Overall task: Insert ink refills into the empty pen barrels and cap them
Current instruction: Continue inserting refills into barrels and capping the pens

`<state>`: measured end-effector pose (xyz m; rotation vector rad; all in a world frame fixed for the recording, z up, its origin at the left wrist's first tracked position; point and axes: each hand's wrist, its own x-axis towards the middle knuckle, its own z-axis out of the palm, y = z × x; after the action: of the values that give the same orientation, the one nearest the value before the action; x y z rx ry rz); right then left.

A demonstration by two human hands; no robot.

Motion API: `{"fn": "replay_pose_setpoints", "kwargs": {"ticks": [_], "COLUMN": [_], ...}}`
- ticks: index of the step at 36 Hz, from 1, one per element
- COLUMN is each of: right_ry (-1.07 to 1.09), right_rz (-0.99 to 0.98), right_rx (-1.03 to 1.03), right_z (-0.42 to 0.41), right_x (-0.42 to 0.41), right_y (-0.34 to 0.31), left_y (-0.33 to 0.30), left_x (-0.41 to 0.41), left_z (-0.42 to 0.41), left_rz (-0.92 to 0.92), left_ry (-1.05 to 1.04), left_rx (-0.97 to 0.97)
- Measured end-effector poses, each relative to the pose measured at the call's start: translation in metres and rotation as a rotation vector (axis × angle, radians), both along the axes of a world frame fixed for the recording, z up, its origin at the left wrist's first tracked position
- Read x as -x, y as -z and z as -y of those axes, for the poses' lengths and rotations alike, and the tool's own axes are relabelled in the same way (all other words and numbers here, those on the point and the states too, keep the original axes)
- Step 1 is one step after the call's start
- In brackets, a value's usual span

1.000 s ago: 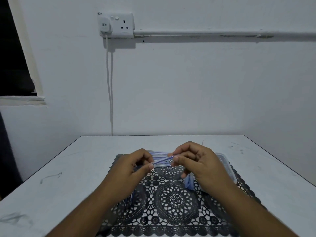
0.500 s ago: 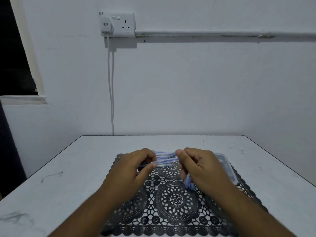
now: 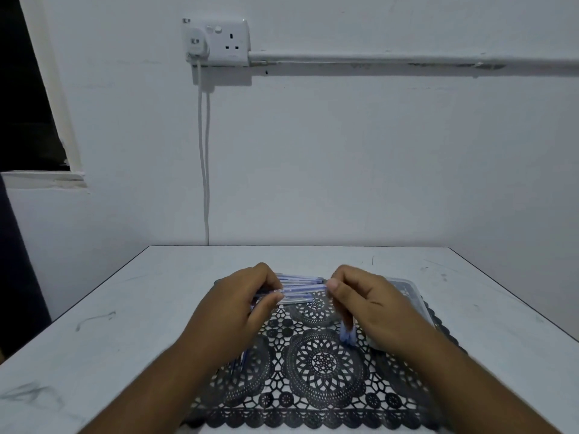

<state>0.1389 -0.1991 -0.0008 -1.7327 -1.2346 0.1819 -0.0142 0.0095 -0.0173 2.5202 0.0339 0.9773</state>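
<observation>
The left hand (image 3: 241, 303) has its grip closed, thumb and fingers pinching a clear pen barrel (image 3: 297, 297) level above the lace mat (image 3: 322, 364), steadying it to receive a refill. The right hand (image 3: 366, 300) pinches at the barrel's open end, likely on the refill, and holds blue caps (image 3: 347, 335) under its curled fingers; both wrists angle inward over the middle of the counter (image 3: 131, 314).

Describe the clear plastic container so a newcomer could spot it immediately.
Start at the white table and find the black lace placemat at its near middle. The clear plastic container sits at the mat's far right corner, partly hidden behind the right hand. Unlike the thin blue pens between the hands, it is a see-through box with rounded corners.
</observation>
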Motion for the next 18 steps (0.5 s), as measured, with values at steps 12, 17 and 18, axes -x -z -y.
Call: {"fn": "replay_pose_setpoints", "kwargs": {"ticks": [12, 17, 18], "right_ry": [-0.03, 0.025, 0.033], "right_rz": [-0.165, 0.25, 0.307], "right_rx": [0.041, 0.025, 0.008], "right_z": [-0.0025, -0.0015, -0.0014], "right_x": [-0.0006, -0.0054, -0.0065], "right_y": [0.005, 0.0065, 0.0068], "left_y": [-0.0009, -0.0018, -0.0019], "left_x": [-0.0013, -0.0032, -0.0034], "left_z": [0.0008, -0.0028, -0.0029], "left_rz": [0.007, 0.017, 0.021], "left_ry": [-0.016, -0.026, -0.026], "left_rx": [-0.129, -0.167, -0.171]}}
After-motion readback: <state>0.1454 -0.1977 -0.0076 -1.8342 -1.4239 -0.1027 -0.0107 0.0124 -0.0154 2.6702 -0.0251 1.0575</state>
